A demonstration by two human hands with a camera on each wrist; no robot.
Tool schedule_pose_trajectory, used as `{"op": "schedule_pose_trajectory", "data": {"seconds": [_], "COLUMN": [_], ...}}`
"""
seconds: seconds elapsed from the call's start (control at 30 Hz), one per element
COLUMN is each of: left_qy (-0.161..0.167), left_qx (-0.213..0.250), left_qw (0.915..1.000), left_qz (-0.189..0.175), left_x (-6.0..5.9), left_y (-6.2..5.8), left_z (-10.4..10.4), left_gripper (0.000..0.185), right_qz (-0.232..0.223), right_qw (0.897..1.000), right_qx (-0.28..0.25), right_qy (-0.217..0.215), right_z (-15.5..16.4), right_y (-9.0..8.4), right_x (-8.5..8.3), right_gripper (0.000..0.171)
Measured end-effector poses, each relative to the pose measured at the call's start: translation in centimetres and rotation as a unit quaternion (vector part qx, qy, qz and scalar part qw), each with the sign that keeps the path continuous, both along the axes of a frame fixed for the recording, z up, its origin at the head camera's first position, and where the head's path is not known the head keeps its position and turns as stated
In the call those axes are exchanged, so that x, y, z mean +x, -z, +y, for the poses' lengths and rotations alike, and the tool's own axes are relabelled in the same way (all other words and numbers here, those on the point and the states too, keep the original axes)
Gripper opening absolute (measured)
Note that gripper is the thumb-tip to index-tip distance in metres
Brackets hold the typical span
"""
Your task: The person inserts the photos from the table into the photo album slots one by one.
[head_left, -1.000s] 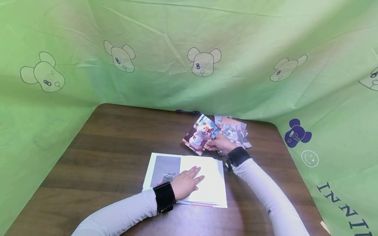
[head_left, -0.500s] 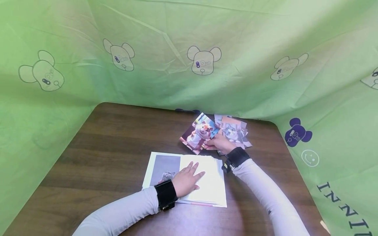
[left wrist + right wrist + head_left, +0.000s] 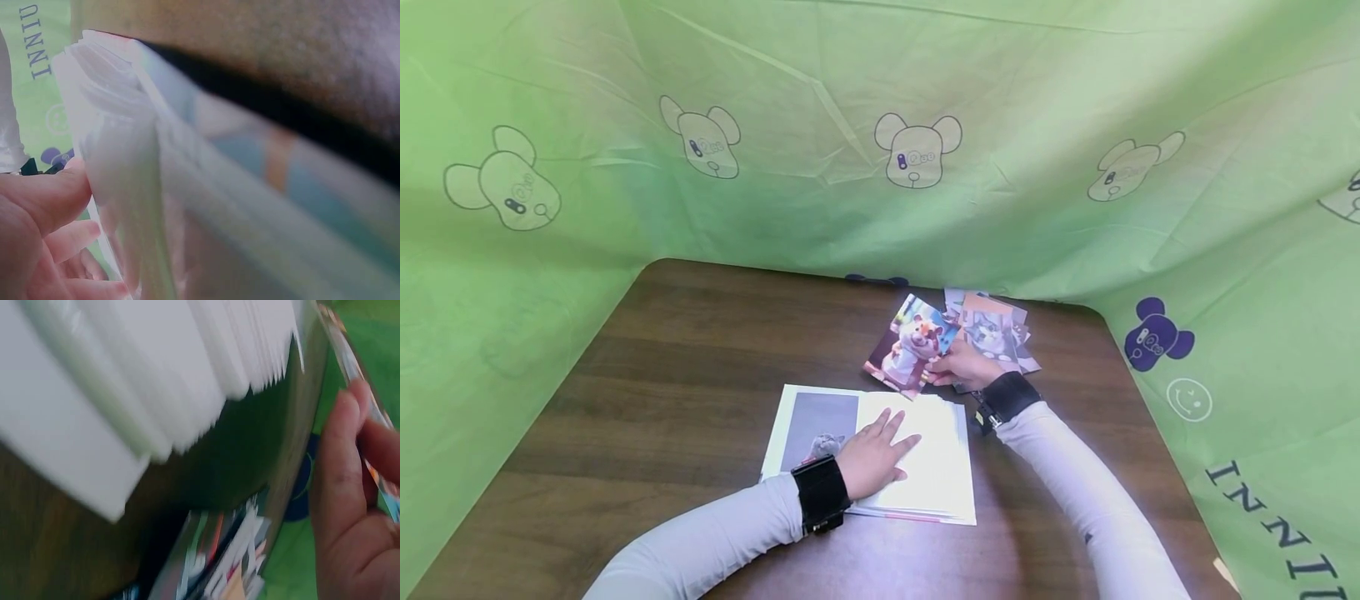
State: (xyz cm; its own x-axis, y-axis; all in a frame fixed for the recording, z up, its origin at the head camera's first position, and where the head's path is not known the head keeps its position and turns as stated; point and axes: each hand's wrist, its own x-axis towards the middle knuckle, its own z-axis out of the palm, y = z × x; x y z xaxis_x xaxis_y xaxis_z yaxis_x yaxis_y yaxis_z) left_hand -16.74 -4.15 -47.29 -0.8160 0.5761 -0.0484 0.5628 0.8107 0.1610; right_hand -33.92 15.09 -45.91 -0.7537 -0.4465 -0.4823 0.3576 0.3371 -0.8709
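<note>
An open photo album (image 3: 932,467) lies on the table, a grey cat picture (image 3: 820,421) on its left page and a blank white page on its right. My left hand (image 3: 872,462) rests spread on the right page near the middle fold; in the left wrist view its fingertips touch the clear page sleeves (image 3: 137,187). Just beyond the album, my right hand (image 3: 964,367) pinches a hamster photo (image 3: 910,346) by its right edge, thumb against fingers. The photo is raised and tilted, its lower corner just over the album's top edge. In the right wrist view it appears nearly edge-on.
Behind the right hand, a loose pile of photos (image 3: 992,329), a cat one on top, lies at the table's back right. A green printed curtain (image 3: 805,217) hangs around the brown table (image 3: 700,350). Black camera straps circle both wrists.
The hamster photo has turned slightly and come a little nearer the album in the right hand. The left hand shifted its fingers slightly early on, staying on the page.
</note>
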Motion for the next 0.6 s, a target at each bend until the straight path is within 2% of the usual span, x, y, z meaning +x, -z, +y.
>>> {"op": "schedule_pose_trajectory", "data": {"seconds": [0.17,0.37,0.47,0.53,0.6], "left_qy": [-0.003,0.005,0.013,0.031,0.060], "left_qx": [0.007,0.012,0.008,0.007,0.009], "left_qw": [0.9998,0.9997,0.9998,0.9995,0.9979], "left_qz": [-0.016,-0.023,-0.013,0.004,0.023], "left_x": [0.0,-0.1,-0.1,0.1,0.7], "left_y": [0.1,0.1,0.0,0.0,0.1], "left_z": [-0.1,-0.1,-0.1,-0.1,-0.2], "left_gripper": [0.055,0.056,0.055,0.053,0.053], "right_qz": [-0.003,0.028,0.021,0.018,0.016], "right_qw": [0.995,0.973,0.958,0.949,0.950], "right_qx": [0.077,0.173,0.218,0.242,0.239], "right_qy": [-0.063,-0.151,-0.186,-0.200,-0.201], "right_z": [1.0,0.1,-0.7,-1.0,-1.1], "right_y": [-0.9,-2.1,-2.4,-2.3,-2.0], "right_x": [-0.5,-1.1,-1.2,-1.1,-1.1], "right_gripper": [0.020,0.004,0.009,0.014,0.022]}}
